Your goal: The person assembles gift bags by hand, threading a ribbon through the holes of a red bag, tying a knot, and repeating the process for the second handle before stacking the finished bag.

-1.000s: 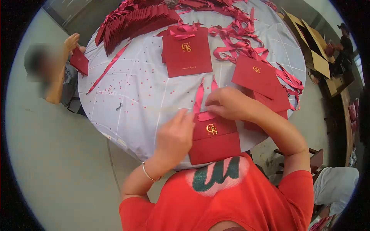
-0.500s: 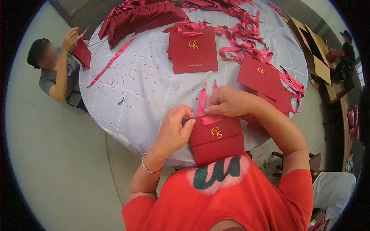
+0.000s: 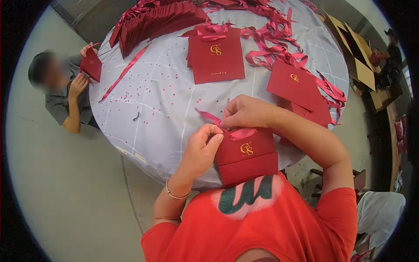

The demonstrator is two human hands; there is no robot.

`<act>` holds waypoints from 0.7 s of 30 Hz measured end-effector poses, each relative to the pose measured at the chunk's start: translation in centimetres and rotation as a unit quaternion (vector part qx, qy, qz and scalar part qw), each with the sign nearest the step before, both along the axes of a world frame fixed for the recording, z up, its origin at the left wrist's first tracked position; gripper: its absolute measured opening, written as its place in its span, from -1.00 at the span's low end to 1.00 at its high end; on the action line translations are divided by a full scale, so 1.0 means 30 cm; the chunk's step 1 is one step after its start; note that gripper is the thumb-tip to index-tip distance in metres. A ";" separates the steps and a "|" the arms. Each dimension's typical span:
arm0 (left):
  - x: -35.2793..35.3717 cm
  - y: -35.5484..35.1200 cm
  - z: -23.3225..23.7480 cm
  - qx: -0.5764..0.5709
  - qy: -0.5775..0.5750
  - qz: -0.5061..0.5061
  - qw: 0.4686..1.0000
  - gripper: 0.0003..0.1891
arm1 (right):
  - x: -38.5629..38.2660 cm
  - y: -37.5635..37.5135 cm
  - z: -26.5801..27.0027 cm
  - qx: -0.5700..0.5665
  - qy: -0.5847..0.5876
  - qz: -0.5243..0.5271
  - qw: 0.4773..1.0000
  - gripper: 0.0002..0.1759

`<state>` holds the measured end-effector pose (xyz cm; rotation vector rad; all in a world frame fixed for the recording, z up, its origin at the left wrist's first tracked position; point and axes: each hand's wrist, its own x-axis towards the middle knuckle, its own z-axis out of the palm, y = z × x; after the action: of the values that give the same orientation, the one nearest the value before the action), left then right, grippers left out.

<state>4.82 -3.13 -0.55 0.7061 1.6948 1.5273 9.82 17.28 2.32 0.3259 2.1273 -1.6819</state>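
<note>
A dark red paper bag [image 3: 246, 161] with a gold logo rests at the near table edge, against the red shirt. My left hand [image 3: 203, 146] is closed at the bag's top left corner, thumb and index finger pinched together by the ribbon. Above the top edge, my right hand [image 3: 244, 112] pinches the pink ribbon [image 3: 210, 117], whose loose end points up and left. Another part of the ribbon lies looped over the bag's front, above the logo. The fingertips of both hands nearly meet and hide where the ribbon enters the bag.
Red bags [image 3: 218, 56] lie beyond my hands, with more bags [image 3: 297, 87] at right. Loose ribbons [image 3: 266, 48] and a row of bags [image 3: 159, 26] are farther back. A person [image 3: 61, 87] holds a bag at left; another person stands by cardboard boxes [image 3: 364, 74].
The ribbon's upright end has swung down to the left. My right hand has shifted slightly left, closer to my left hand. The person at left has lowered one hand to the bag.
</note>
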 end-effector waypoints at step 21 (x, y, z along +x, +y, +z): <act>-0.030 -0.032 0.005 0.011 -0.076 0.032 0.997 -0.94 | 0.213 0.016 0.087 0.284 0.235 -0.153 0.917 -0.60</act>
<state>3.92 -4.08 -0.39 0.5375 1.6030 1.6033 16.21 17.75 4.92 0.4754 3.0639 -1.3418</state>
